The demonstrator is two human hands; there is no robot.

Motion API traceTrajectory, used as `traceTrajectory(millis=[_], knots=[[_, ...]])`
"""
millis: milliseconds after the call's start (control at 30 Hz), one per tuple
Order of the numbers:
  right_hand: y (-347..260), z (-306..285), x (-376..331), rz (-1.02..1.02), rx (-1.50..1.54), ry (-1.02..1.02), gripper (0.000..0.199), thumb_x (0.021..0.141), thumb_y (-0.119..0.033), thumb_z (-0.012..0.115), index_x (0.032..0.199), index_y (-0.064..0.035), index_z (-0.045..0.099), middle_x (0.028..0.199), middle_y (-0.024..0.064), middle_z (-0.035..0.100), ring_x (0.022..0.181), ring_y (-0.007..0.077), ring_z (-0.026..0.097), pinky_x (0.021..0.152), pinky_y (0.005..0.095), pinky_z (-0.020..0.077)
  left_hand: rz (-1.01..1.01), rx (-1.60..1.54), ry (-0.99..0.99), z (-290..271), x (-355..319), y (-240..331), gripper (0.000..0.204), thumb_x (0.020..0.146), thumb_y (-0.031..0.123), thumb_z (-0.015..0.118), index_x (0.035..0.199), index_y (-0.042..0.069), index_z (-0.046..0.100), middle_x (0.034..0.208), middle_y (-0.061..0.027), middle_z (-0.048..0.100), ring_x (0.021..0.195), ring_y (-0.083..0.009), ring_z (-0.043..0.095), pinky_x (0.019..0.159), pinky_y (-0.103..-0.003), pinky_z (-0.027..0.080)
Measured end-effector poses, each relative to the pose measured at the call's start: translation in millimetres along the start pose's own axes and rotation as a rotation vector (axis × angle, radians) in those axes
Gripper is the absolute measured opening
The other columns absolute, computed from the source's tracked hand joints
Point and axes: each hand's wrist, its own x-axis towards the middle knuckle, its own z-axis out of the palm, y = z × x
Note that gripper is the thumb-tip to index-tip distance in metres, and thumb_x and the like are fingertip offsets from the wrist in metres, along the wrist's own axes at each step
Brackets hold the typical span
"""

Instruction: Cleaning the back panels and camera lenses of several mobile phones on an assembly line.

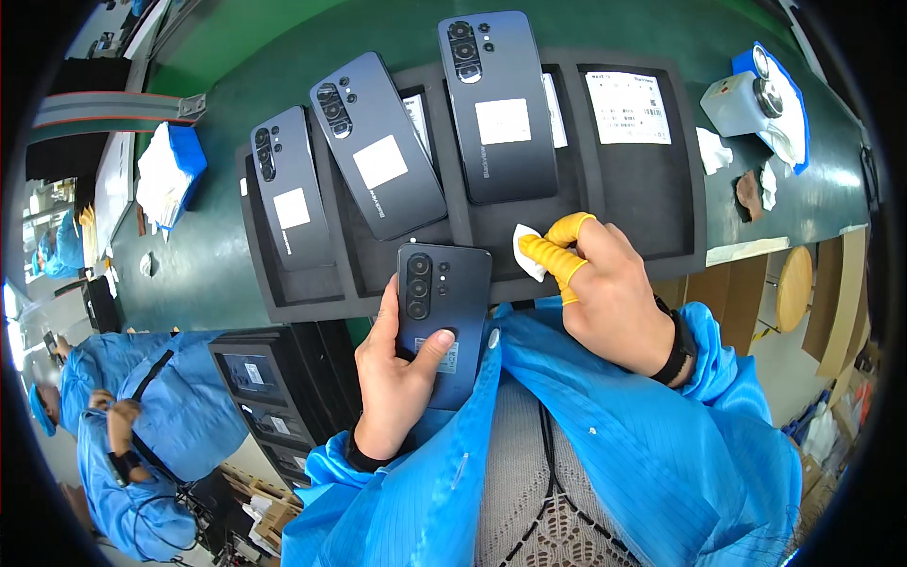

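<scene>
- My left hand (397,378) clamped round dark phone (441,317), back up, held against my chest just below the foam tray (283,298); thumb on its lower back.
- Right hand (614,293), yellow finger cots (557,248), pinches white wipe (525,250) over tray edge.
- Risk: one-hand grip, phone could slip, drop to the floor.
- Risk: the phone's top sits close to the tray edge, could knock it.
- Three phones (378,146) lie loose and tilted in the tray; a bump could shift them.
</scene>
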Motion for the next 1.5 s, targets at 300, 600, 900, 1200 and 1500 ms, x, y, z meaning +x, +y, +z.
traceTrajectory(millis=[300, 600, 900, 1200, 1500], knots=[[-12, 18, 8, -0.137, -0.065, 0.059, 0.031, 0.077, -0.009, 0.063, 0.106, 0.0017, 0.069, 0.091, 0.0079, 0.057, 0.079, 0.0230, 0.057, 0.072, 0.0352, 0.0446, -0.024, -0.062, 0.030, 3, -2, -7, 0.073, 0.077, 0.004, 0.075, 0.141, 0.000, 0.041, 0.110, -0.0147, 0.068, 0.100, -0.0195, 0.066, 0.089, -0.031, 0.051], [-14, 25, -5, -0.145, -0.100, 0.047, 0.031, 0.076, -0.009, 0.065, 0.105, -0.0008, 0.071, 0.091, 0.0033, 0.058, 0.071, 0.0140, 0.057, 0.080, 0.0365, 0.0366, 0.010, -0.021, 0.018, 2, 0, -6, 0.073, 0.076, 0.003, 0.076, 0.141, 0.000, 0.042, 0.108, -0.0144, 0.068, 0.098, -0.0198, 0.067, 0.088, -0.031, 0.052], [-17, 17, 10, -0.100, -0.106, 0.113, 0.026, 0.078, -0.011, 0.063, 0.100, 0.0000, 0.071, 0.086, 0.0034, 0.055, 0.071, 0.0156, 0.057, 0.080, 0.0369, 0.0367, -0.025, -0.068, 0.025, 2, -2, -11, 0.073, 0.077, 0.003, 0.076, 0.141, 0.000, 0.041, 0.109, -0.0146, 0.068, 0.098, -0.0194, 0.067, 0.087, -0.031, 0.052], [-16, 7, -10, -0.117, -0.015, 0.006, 0.033, 0.070, -0.004, 0.062, 0.101, -0.0020, 0.072, 0.089, 0.0041, 0.060, 0.080, 0.0173, 0.055, 0.080, 0.0368, 0.0377, -0.110, -0.352, -0.007, -9, -3, 3, 0.062, 0.081, 0.000, 0.072, 0.136, -0.004, 0.045, 0.114, -0.0113, 0.065, 0.104, -0.0170, 0.062, 0.093, -0.030, 0.048], [-28, -37, 32, -0.076, 0.127, 0.325, 0.047, 0.065, 0.012, 0.063, 0.107, -0.0085, 0.072, 0.096, 0.0066, 0.061, 0.082, 0.0243, 0.056, 0.070, 0.0315, 0.0459, -0.110, -1.325, 0.069, -58, 42, 69, 0.032, 0.101, 0.019, 0.048, 0.127, 0.001, 0.050, 0.116, -0.0109, 0.064, 0.107, -0.0217, 0.063, 0.095, -0.038, 0.050]])
